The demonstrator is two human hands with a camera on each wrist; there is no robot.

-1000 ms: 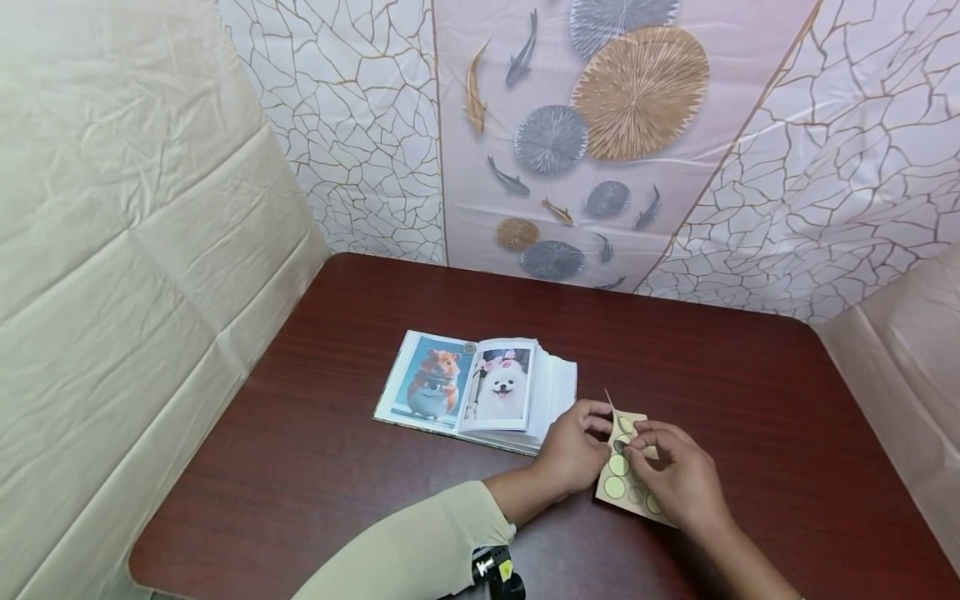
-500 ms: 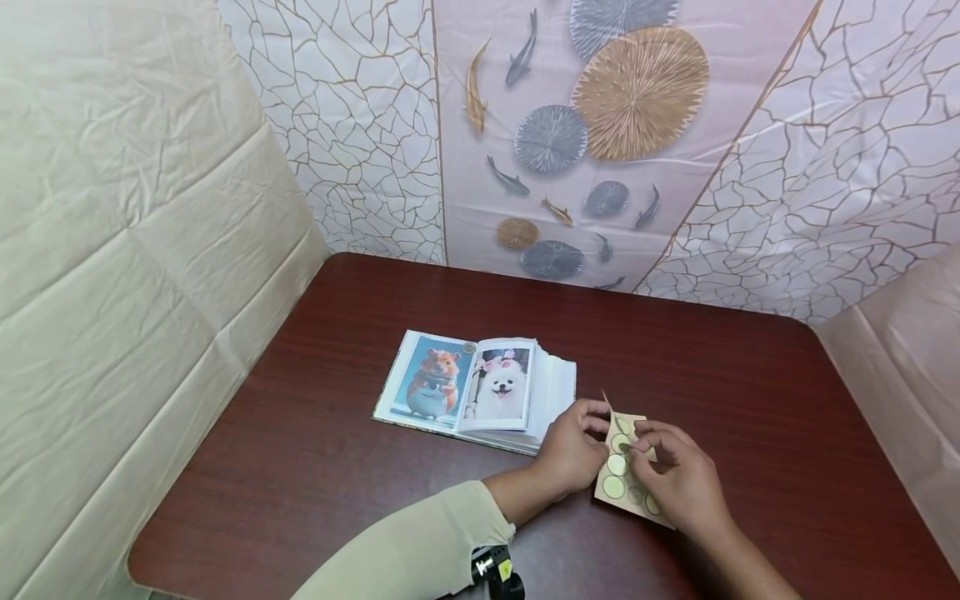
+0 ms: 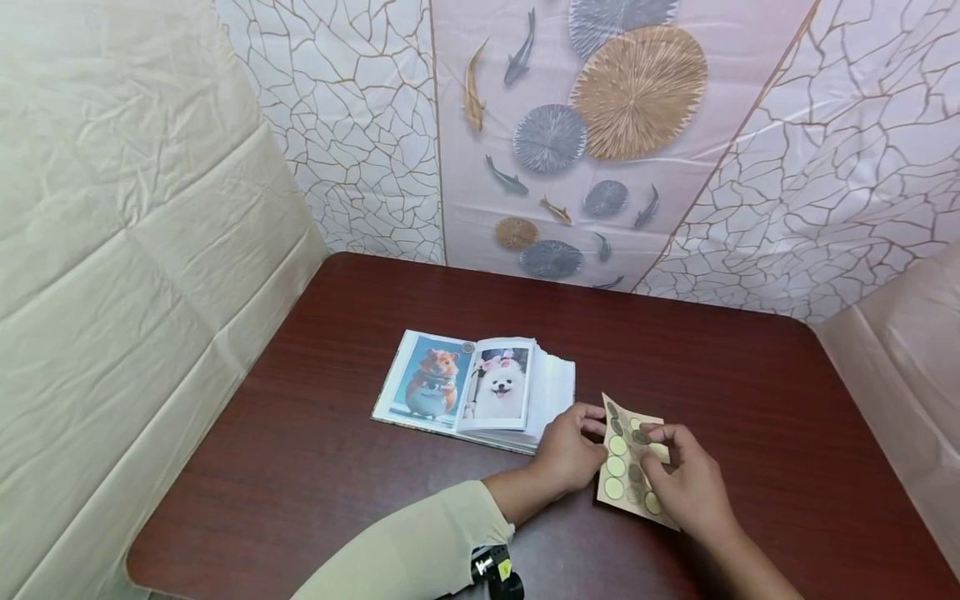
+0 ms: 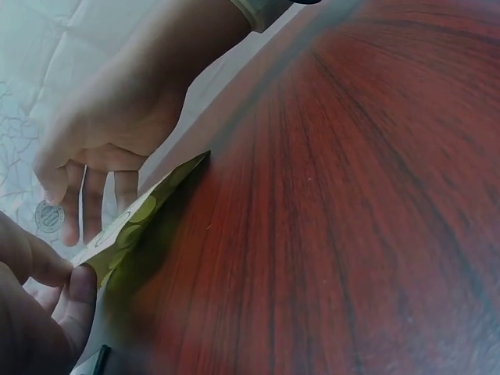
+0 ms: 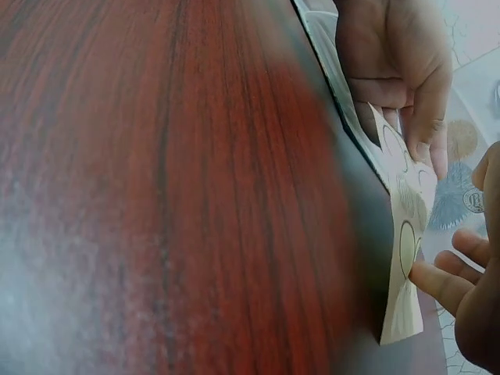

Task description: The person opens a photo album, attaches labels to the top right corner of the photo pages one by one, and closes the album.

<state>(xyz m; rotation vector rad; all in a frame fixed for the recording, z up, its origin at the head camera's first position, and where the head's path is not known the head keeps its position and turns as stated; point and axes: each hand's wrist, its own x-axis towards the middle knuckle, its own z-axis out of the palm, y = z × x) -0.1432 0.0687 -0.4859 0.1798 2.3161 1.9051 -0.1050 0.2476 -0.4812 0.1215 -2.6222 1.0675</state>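
Observation:
A tan sheet of round stickers (image 3: 615, 467) slants above the table, its left edge pinched between the thumb and fingers of my left hand (image 3: 573, 446). Some of its circles are pale yellow; others look darker. Over the sheet's right part, my right hand (image 3: 690, 479) pinches a small round sticker (image 4: 49, 216) at its thumb and index fingertips. In the left wrist view this sticker shows a printed ring pattern and stands apart from the sheet. The right hand's lower fingers reach down to the sheet in the right wrist view. It partly hides the circles in the head view.
Left of the hands, a photo album (image 3: 555, 387) lies spread on the dark red table (image 3: 300, 467). Its pages show a hamster picture and a white dog picture, with a round sticker (image 3: 468, 347) at the top between them. Patterned cloth (image 3: 360, 125) hangs behind the table.
My right hand has shifted slightly right and away from the sheet's middle, with the round sticker at its fingertips. The sheet shows more of its face. My left hand has barely moved.

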